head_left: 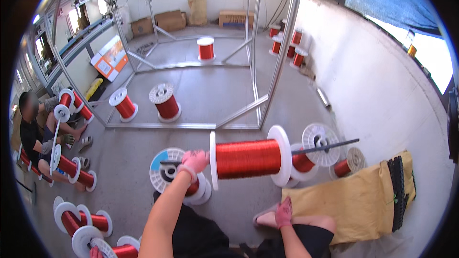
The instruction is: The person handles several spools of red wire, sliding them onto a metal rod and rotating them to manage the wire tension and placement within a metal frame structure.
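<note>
A large white-flanged spool wound with red wire (248, 158) lies on its side in front of me, with a black rod (330, 146) running through its middle. My left hand (194, 160), in a pink glove, is closed round the rod beside the spool's left flange. The rod's ends pass over two upright spools, a left one with a blue patch (161, 160) and a right one (321, 138); whether it rests on them I cannot tell. My right hand (284, 211), also pink-gloved, lies with fingers stretched beside my bent leg, over the edge of a yellow-brown sack (344, 203).
A metal frame (191, 125) stands ahead, with red spools (166, 102) on the floor inside it. More spools (300, 56) line the right wall. To the left sits a person (33, 129) among spools. Another person's gloved fingers (95, 251) touch a spool at the lower left.
</note>
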Action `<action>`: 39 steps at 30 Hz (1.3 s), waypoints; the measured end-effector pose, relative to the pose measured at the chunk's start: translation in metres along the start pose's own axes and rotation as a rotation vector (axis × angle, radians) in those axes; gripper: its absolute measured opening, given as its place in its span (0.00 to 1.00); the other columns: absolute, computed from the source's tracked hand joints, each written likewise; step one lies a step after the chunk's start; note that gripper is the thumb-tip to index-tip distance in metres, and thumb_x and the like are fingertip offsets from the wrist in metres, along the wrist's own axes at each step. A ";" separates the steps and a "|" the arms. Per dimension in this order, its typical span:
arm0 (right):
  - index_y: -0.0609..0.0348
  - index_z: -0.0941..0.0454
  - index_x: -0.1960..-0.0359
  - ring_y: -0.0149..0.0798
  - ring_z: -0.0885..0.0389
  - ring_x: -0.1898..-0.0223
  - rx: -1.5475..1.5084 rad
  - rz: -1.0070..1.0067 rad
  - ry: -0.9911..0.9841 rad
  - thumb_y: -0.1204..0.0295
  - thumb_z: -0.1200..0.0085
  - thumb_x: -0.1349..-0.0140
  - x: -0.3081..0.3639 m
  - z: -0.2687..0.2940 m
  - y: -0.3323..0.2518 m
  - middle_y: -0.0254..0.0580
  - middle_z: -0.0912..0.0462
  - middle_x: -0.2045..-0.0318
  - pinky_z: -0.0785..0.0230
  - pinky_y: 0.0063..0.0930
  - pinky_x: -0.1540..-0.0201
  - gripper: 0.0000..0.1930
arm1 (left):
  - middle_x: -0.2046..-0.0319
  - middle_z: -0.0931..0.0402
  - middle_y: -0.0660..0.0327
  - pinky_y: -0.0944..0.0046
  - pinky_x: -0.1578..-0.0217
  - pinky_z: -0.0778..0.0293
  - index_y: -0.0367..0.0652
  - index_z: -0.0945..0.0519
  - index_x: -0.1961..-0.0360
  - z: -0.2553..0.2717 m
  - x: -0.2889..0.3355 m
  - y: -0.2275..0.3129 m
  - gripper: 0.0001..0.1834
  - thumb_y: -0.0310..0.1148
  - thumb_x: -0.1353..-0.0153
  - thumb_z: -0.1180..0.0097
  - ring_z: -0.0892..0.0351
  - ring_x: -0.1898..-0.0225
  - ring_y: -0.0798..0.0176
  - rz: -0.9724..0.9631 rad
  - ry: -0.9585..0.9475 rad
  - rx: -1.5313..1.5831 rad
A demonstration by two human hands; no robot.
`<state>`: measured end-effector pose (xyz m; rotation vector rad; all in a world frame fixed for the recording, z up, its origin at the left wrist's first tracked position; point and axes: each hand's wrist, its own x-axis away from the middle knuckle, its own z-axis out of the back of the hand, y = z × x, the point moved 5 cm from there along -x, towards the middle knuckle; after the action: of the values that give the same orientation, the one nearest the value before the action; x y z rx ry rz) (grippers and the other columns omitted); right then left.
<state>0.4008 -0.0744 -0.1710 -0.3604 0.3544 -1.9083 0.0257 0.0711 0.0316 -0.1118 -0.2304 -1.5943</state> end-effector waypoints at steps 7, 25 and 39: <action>0.72 0.47 0.42 0.55 0.38 0.42 -0.083 0.092 0.002 0.63 0.55 0.39 0.006 0.009 0.011 0.62 0.38 0.44 0.45 0.42 0.41 0.30 | 0.66 0.22 0.48 0.53 0.58 0.29 0.41 0.19 0.67 -0.009 -0.001 0.000 0.26 0.46 0.39 0.68 0.22 0.61 0.46 -0.004 -0.090 0.069; 0.69 0.24 0.65 0.32 0.25 0.70 -0.669 -0.040 0.121 0.57 0.57 0.36 -0.014 0.180 -0.083 0.44 0.21 0.74 0.33 0.29 0.64 0.22 | 0.65 0.22 0.46 0.54 0.57 0.29 0.39 0.19 0.65 -0.004 0.003 0.001 0.29 0.48 0.38 0.71 0.22 0.60 0.46 0.015 -0.091 0.131; 0.70 0.37 0.48 0.62 0.30 0.51 -0.492 0.447 0.292 0.60 0.57 0.36 -0.074 0.180 -0.187 0.65 0.28 0.53 0.37 0.44 0.49 0.24 | 0.70 0.22 0.46 0.53 0.59 0.30 0.38 0.19 0.70 -0.009 0.001 -0.003 0.29 0.47 0.38 0.71 0.22 0.63 0.45 -0.007 -0.034 0.126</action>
<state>0.3430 0.0461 0.0633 -0.2905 1.0204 -1.4156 0.0235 0.0682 0.0227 -0.0401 -0.3570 -1.5818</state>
